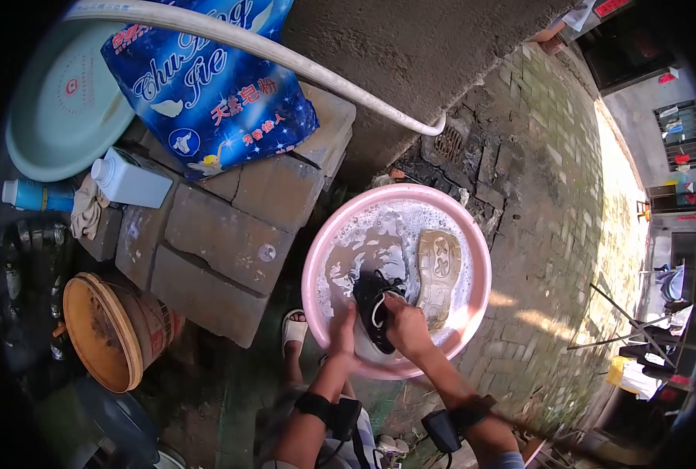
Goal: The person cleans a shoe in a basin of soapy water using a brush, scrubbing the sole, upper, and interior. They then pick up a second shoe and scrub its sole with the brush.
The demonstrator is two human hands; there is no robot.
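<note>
A black shoe (369, 303) with laces and a pale edge at its opening stands tilted in a pink basin (310, 291) of soapy water. My left hand (343, 332) is closed along the near left side of this shoe, with the thumb pointing up. At the shoe's opening, my right hand (409, 327) is curled into a fist; I cannot tell what its hidden fingertips hold. Right of it in the suds lies another shoe (439, 270), its pale patterned sole facing up.
Brick slabs (221, 234) left of the basin bear a blue soap powder bag (215, 94), a white bottle (133, 180) and a green basin (31, 129). A yellowish bucket (121, 332) stands below. A white hose (317, 74) crosses above, near a drain grate (448, 144).
</note>
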